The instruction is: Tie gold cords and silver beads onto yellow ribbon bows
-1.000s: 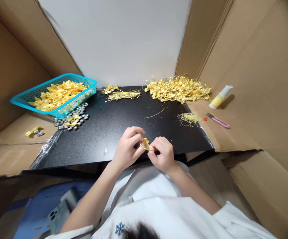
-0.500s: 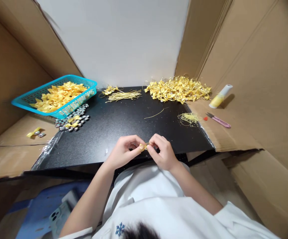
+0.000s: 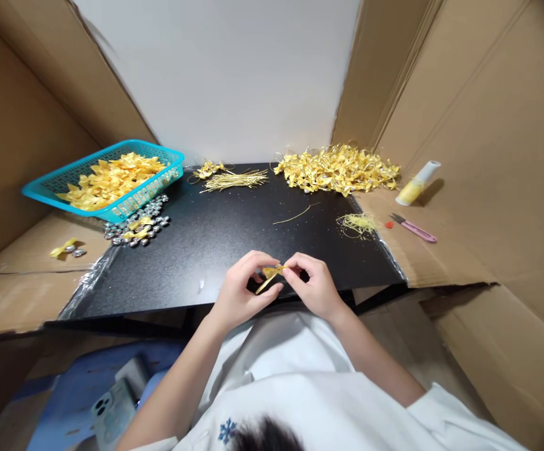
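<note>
A small yellow ribbon piece (image 3: 270, 273) is between my hands, above the front edge of the black table (image 3: 196, 250). My right hand (image 3: 312, 280) pinches its right end between thumb and fingertips. My left hand (image 3: 248, 288) is at its left side, thumb and fingers apart around it, with the ribbon's spread loops showing in the gap. Whether the left fingers touch the ribbon is hard to tell. A gold cord (image 3: 296, 215) lies on the table beyond my hands.
Yellow ribbons fill a blue basket (image 3: 173, 164) at left, near silver beads (image 3: 159, 222). Gold cords (image 3: 236, 180) and a yellow ribbon pile (image 3: 337, 170) lie at the back. Rightward are cord scraps (image 3: 359, 223), pink snips (image 3: 417, 230) and a roll (image 3: 418, 183).
My left thumb and fingers have spread from a pinch, and more of the yellow ribbon shows between my hands. My right hand still pinches, having moved slightly right.
</note>
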Available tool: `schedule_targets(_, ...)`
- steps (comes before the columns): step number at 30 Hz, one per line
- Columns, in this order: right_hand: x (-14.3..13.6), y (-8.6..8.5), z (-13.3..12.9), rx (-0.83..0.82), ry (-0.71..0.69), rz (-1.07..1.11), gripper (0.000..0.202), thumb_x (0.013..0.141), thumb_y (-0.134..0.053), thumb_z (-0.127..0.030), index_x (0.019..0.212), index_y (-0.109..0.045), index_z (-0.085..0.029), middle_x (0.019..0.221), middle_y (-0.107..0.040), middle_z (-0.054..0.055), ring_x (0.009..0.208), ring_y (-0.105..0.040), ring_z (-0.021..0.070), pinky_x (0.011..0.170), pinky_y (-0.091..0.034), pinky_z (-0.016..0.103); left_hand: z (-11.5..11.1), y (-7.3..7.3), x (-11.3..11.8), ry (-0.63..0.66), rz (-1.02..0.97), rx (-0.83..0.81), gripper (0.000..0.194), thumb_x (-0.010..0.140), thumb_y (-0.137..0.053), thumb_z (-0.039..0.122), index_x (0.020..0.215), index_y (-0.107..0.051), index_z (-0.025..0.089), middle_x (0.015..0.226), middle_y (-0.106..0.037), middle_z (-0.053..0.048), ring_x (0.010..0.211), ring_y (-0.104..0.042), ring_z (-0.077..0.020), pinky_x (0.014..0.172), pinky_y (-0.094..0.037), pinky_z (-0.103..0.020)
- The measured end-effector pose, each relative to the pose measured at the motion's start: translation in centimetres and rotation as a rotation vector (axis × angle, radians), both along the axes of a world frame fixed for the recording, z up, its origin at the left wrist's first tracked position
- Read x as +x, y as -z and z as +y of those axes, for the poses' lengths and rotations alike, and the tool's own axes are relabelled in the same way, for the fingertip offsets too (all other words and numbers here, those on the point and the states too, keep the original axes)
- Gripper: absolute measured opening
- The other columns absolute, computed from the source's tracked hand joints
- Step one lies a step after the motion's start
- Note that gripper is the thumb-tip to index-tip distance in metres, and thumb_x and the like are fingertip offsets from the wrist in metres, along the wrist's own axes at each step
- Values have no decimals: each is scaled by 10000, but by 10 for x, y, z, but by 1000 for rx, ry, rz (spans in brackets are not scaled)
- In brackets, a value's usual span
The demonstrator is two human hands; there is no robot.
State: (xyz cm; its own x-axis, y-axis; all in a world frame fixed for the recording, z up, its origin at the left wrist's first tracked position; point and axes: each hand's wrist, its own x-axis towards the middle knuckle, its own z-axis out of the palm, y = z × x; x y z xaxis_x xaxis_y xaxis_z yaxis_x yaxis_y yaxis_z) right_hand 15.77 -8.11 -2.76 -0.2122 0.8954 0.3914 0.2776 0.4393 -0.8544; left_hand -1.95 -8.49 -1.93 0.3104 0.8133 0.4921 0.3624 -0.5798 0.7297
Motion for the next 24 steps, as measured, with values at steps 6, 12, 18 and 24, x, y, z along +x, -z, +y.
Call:
schedule_targets(6,2,-1,0,25,-44,-59,156,881,-497,-176,744,-572,-181,693,-556,-1,646,-504,120,618,-382,235,0,0,2,-24,76,78,105,870,-600,204,920,-691,185,824,-639,-35,672,-571,-98,588,-464,-203)
schedule_targets(12,2,-2,1,31,-108,-117,172,890,-454,-151,753,-554,-183,744,-588,12,693,-536,130,670,-395,246,1,1,2,-15,122,211,81,867,-607,187,893,-683,185,814,-638,-31,649,-571,-89,597,-468,-195)
schedule_targets(18,2,-4,2,-37,-95,-107,185,884,-482,-180,714,-554,-181,707,-585,0,657,-520,122,645,-382,241,2,12,0,-4,155,340,123,876,-569,113,926,-646,194,842,-649,-26,736,-606,-96,668,-481,-192)
schedule_targets(24,-1,-6,2,-131,-61,-32,213,845,-515,-189,634,-545,-175,610,-540,-27,592,-477,105,585,-350,227,2,13,-2,36,176,326,134,904,-523,127,956,-622,200,866,-653,-31,754,-616,-102,674,-482,-195)
